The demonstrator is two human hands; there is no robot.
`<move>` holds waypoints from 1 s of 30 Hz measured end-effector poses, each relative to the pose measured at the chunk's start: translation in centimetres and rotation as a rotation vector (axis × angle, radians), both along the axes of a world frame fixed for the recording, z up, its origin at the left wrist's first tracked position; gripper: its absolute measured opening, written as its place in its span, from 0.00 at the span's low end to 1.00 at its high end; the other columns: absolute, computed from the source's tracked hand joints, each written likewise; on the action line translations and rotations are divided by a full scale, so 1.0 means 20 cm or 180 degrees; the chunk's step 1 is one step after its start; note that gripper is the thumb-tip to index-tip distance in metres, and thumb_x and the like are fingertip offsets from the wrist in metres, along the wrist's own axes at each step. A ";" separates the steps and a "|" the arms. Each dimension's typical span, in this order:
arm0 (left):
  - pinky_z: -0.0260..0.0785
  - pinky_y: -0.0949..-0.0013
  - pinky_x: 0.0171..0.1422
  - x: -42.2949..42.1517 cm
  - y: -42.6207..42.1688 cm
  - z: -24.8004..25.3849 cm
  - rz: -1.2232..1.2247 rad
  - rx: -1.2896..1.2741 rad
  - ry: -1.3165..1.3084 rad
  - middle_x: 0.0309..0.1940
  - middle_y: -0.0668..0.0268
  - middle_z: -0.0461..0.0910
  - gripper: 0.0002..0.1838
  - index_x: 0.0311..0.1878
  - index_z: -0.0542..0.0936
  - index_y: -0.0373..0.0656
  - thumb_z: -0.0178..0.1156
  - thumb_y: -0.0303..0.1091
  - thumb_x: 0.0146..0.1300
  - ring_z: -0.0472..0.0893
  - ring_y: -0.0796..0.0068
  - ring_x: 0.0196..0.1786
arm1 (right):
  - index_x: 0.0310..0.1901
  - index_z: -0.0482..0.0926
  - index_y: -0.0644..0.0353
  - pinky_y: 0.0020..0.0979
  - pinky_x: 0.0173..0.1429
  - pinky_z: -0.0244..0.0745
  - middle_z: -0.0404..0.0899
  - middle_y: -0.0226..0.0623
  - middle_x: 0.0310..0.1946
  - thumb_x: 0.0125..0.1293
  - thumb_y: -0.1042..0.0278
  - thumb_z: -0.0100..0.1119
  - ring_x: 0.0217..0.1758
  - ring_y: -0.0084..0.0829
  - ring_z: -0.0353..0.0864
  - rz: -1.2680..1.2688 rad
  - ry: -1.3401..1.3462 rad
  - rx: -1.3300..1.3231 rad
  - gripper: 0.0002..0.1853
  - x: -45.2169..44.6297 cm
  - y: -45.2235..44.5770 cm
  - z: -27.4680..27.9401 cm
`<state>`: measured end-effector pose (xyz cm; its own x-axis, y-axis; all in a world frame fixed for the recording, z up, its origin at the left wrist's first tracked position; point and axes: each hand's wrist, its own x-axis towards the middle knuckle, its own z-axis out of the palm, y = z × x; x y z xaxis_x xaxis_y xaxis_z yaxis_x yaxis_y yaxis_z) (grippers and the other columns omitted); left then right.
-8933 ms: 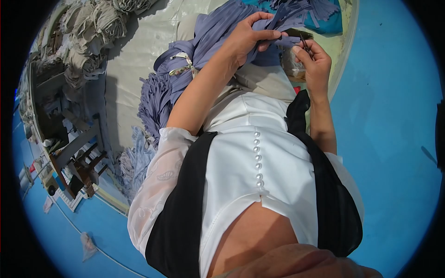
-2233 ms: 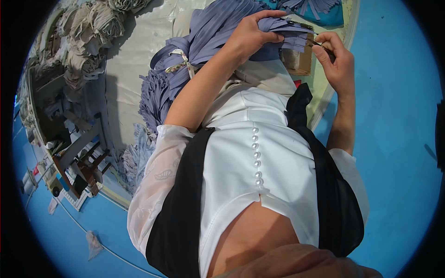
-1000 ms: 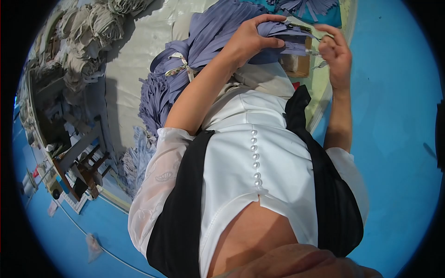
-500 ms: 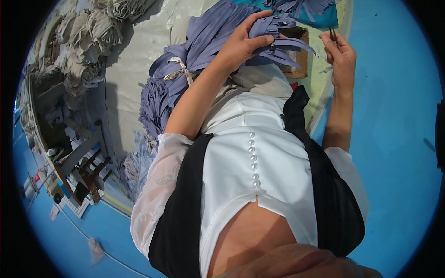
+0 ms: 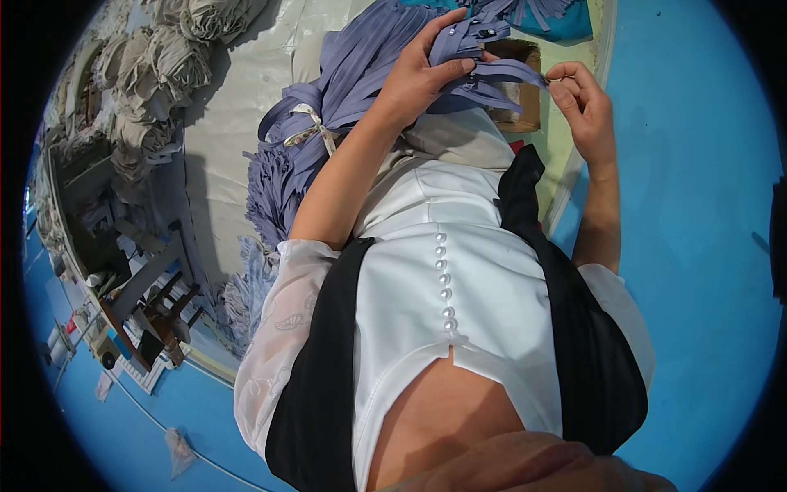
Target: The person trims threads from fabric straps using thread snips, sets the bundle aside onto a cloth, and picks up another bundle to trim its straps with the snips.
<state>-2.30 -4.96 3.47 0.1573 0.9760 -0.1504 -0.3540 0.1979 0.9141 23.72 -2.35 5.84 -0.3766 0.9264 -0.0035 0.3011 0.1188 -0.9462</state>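
A large bundle of blue-purple zippers [image 5: 361, 53] spreads over the lap, tied with a pale patterned strip [image 5: 307, 131]. My left hand [image 5: 418, 82] is closed around the loose end of a bunch, where small shiny sliders show near the thumb. One zipper end [image 5: 520, 72] stretches out to the right. It meets the fingertips of my right hand [image 5: 584, 111], which are pinched together. A small dark tip shows at these fingertips; the two-pronged dark tool seen there earlier is otherwise hidden by the fingers.
An open cardboard box [image 5: 525, 90] stands behind the zippers. A teal bag [image 5: 566, 23] with more zippers lies at the top. Bundles of beige strips [image 5: 176, 61] pile up at upper left, above a wooden stool [image 5: 168, 307]. Blue floor [image 5: 689, 246] runs along the right.
My right hand has moved left and slightly down, from apart to the zipper's end. The dark prongs no longer stick up. My left hand keeps its hold, shifted slightly left in view.
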 end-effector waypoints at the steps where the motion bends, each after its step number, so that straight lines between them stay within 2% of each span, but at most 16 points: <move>1: 0.77 0.70 0.61 0.00 0.00 0.00 0.0004 -0.0021 0.0032 0.51 0.59 0.85 0.38 0.76 0.64 0.43 0.67 0.24 0.65 0.83 0.72 0.55 | 0.44 0.78 0.62 0.19 0.33 0.54 0.69 0.19 0.22 0.74 0.61 0.61 0.28 0.12 0.60 0.0013 -0.0105 -0.0013 0.12 0.00 0.00 0.00; 4: 0.76 0.70 0.62 -0.02 0.00 -0.03 -0.0068 0.0118 -0.0016 0.51 0.58 0.85 0.39 0.77 0.62 0.41 0.67 0.24 0.64 0.84 0.71 0.56 | 0.42 0.78 0.63 0.18 0.33 0.55 0.72 0.20 0.23 0.74 0.61 0.62 0.28 0.12 0.61 -0.0024 -0.0083 -0.0011 0.12 0.01 0.00 -0.03; 7: 0.70 0.69 0.68 -0.01 0.01 -0.06 -0.0163 0.0347 -0.0029 0.50 0.56 0.87 0.40 0.78 0.55 0.35 0.63 0.21 0.66 0.82 0.71 0.58 | 0.42 0.80 0.64 0.18 0.34 0.57 0.74 0.21 0.25 0.73 0.63 0.64 0.29 0.11 0.63 -0.0212 0.0283 -0.0047 0.11 -0.03 0.04 -0.04; 8: 0.68 0.68 0.70 -0.01 0.00 -0.07 -0.0177 0.0341 0.0059 0.52 0.56 0.86 0.42 0.78 0.55 0.33 0.65 0.21 0.64 0.81 0.69 0.60 | 0.41 0.80 0.64 0.18 0.34 0.58 0.74 0.21 0.26 0.72 0.63 0.65 0.29 0.11 0.63 -0.0316 0.0409 -0.0071 0.11 -0.05 0.06 -0.01; 11: 0.68 0.68 0.69 -0.01 0.01 -0.11 -0.0228 0.0558 0.0515 0.55 0.55 0.83 0.45 0.78 0.55 0.36 0.68 0.21 0.61 0.80 0.68 0.61 | 0.44 0.81 0.66 0.16 0.35 0.61 0.74 0.21 0.27 0.69 0.65 0.68 0.29 0.11 0.65 -0.0300 0.0470 0.0017 0.11 -0.17 0.08 0.05; 14: 0.62 0.67 0.74 0.00 0.00 -0.08 -0.0228 0.0698 0.0758 0.66 0.55 0.74 0.46 0.79 0.56 0.41 0.69 0.22 0.60 0.72 0.69 0.69 | 0.45 0.83 0.66 0.16 0.35 0.62 0.76 0.21 0.27 0.66 0.68 0.71 0.29 0.11 0.68 0.0057 0.0889 -0.0235 0.12 -0.30 0.10 0.01; 18: 0.58 0.67 0.76 0.01 -0.02 -0.08 -0.0283 0.0747 0.1174 0.69 0.57 0.68 0.49 0.79 0.56 0.41 0.72 0.23 0.58 0.68 0.68 0.70 | 0.43 0.84 0.65 0.17 0.36 0.66 0.78 0.21 0.27 0.64 0.71 0.71 0.31 0.12 0.72 0.0341 0.0188 -0.0242 0.10 -0.36 0.13 -0.02; 20: 0.57 0.67 0.76 0.01 -0.02 -0.09 -0.0359 0.0810 0.1468 0.69 0.57 0.69 0.49 0.79 0.56 0.40 0.73 0.24 0.57 0.69 0.68 0.69 | 0.43 0.83 0.65 0.18 0.36 0.66 0.75 0.20 0.27 0.65 0.72 0.69 0.30 0.12 0.69 0.0273 0.0380 -0.0071 0.08 -0.38 0.13 -0.09; 24: 0.56 0.67 0.76 0.01 -0.02 -0.08 -0.0287 0.0816 0.1320 0.69 0.55 0.68 0.46 0.80 0.54 0.40 0.70 0.31 0.64 0.68 0.68 0.70 | 0.44 0.81 0.65 0.20 0.34 0.64 0.71 0.19 0.28 0.70 0.72 0.63 0.29 0.12 0.65 0.0525 0.0552 0.0049 0.06 -0.35 0.15 -0.11; 28: 0.56 0.66 0.76 0.00 -0.02 -0.11 -0.0251 0.0685 0.1143 0.69 0.54 0.68 0.43 0.81 0.51 0.40 0.64 0.39 0.71 0.68 0.67 0.70 | 0.46 0.78 0.66 0.17 0.37 0.60 0.70 0.19 0.29 0.74 0.69 0.59 0.31 0.11 0.65 0.0348 0.1194 -0.1022 0.08 -0.25 0.14 0.00; 30: 0.55 0.66 0.76 0.00 -0.02 -0.15 -0.0178 0.0736 0.0963 0.69 0.54 0.68 0.43 0.81 0.50 0.40 0.62 0.40 0.72 0.68 0.67 0.71 | 0.45 0.79 0.66 0.16 0.37 0.60 0.70 0.19 0.29 0.74 0.67 0.60 0.31 0.11 0.65 0.0220 0.1362 -0.1051 0.09 -0.13 0.18 0.00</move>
